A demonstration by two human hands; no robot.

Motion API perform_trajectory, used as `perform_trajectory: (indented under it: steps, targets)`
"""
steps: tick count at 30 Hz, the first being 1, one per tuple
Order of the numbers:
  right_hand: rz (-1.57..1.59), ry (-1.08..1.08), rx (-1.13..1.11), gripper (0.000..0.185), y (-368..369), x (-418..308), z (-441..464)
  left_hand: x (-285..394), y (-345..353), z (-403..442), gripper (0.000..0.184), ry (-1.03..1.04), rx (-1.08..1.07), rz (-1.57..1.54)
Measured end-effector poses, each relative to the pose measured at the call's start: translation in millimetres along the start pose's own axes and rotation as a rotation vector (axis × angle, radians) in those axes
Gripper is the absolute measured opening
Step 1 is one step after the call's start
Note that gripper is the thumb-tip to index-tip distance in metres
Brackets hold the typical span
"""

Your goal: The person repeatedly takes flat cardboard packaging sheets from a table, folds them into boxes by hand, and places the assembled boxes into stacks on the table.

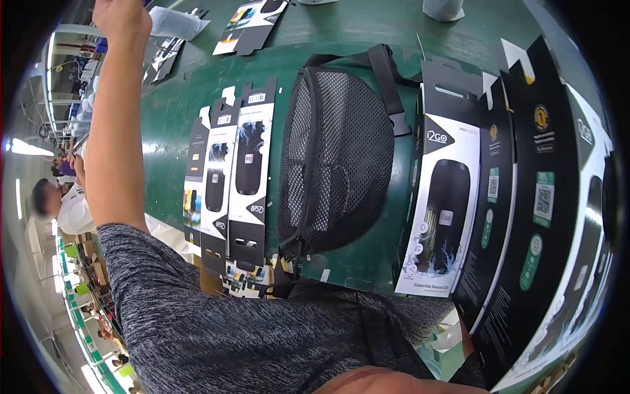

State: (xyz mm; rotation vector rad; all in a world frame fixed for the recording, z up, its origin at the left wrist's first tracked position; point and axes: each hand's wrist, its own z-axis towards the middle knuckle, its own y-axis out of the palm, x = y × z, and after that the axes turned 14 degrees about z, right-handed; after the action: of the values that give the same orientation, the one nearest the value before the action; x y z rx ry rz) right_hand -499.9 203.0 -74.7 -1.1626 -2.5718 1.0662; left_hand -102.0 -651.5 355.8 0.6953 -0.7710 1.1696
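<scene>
stretching beyond the green table [341, 29], a bright workroom [69, 276]; left hand [123, 21], grip unclear.

I log 1 green table [367, 31], smooth top, glare toward L edge. Mid-table, nr the near edge: black mesh bag [341, 157], zip running near-to-far on its L part; strap [387, 85] w/ buckle [399, 125] on its R side. L of bag: 3 printed cartons [215, 171], side by side, lower ends at near edge. Btwn bag & near edge: pale scrap [326, 276]. R part: i2GO carton [441, 203], print up; dark cartons [508, 190] crowd the R edge, contact w/ table unconfirmed. Far L: white-wrapped item [178, 23]. Toward far edge: flapped carton [246, 27], L of centre; white bagged item [443, 8], R of centre.
</scene>
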Motion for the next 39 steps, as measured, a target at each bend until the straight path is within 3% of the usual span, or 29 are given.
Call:
perform_trajectory:
  steps: [2,4,6,8,9,12,16,18,19,20,23,26,29,30,32,35,38,39]
  targets:
    - [-0.006,0.006,-0.011,0.052,1.7,2.0,-0.4,-17.2,47.8,-65.9,0.025,0.171,0.185,0.392]
    - [-0.011,0.006,-0.026,0.052,0.1,2.8,-2.3,-104.5,-39.4,-30.6,0.057,-0.173,0.184,0.481]
    - [-0.012,0.01,-0.033,0.053,-0.9,2.1,-3.0,-147.3,-19.5,-75.8,0.048,-0.606,0.117,0.549]
    - [-0.013,0.017,-0.047,0.054,-0.1,2.4,-5.3,-167.7,-16.6,-99.3,0.052,-0.895,-0.219,0.972]
    - [-0.009,0.021,-0.051,0.054,-0.7,1.8,-5.5,-169.2,-6.7,-109.7,0.059,-0.824,-0.277,1.101]
    - [-0.006,0.026,-0.062,0.055,-1.8,-0.1,-6.2,-166.0,18.4,-104.8,0.062,-0.895,-0.334,1.082]
    - [-0.022,0.014,-0.067,0.057,-4.5,-2.1,-2.5,-172.2,20.7,-85.8,0.06,-1.014,-0.368,0.916]
    - [-0.015,0.012,-0.059,0.058,-8.1,-6.1,3.5,-139.6,32.4,-83.0,0.031,-0.966,-0.186,0.698]
    - [-0.016,0.015,-0.057,0.058,-10.0,-8.0,5.8,-120.3,31.7,-77.5,0.034,-0.923,-0.142,0.812]
    - [-0.011,0.02,-0.047,0.059,-15.4,-11.1,11.4,-104.2,21.7,-69.1,0.03,-0.939,-0.231,0.694]
    - [-0.001,0.029,-0.031,0.06,-27.9,-25.4,22.3,-21.6,14.7,-80.9,0.022,-0.807,-0.148,0.784]
    - [0.024,0.037,-0.025,0.061,-35.9,-40.3,28.9,60.9,-7.5,-118.0,0.047,-0.622,-0.214,0.677]
    - [0.054,0.053,0.004,0.062,-47.5,-64.0,25.5,133.2,-15.9,-180.7,0.07,-0.615,-0.227,0.806]
    - [0.045,0.046,0.033,0.063,-52.9,-73.0,21.2,149.8,-17.0,-202.0,0.069,-0.656,-0.28,0.764]
    - [-0.083,-0.035,0.251,0.063,-46.0,-80.2,16.0,156.0,-30.2,-255.2,0.07,-0.668,-0.16,0.746]
    - [-0.143,-0.177,0.68,0.057,10.9,-38.8,51.4,150.5,-48.6,-328.4,0.07,-0.806,-0.257,1.001]
    - [0.026,-0.137,0.358,0.048,-51.4,-84.2,-1.0,137.8,-96.5,-335.8,0.059,-0.739,-0.204,1.183]
    - [0.044,-0.17,0.404,0.047,-39.9,-71.2,9.2,135.8,-117.7,-324.6,0.057,-0.762,-0.178,1.153]
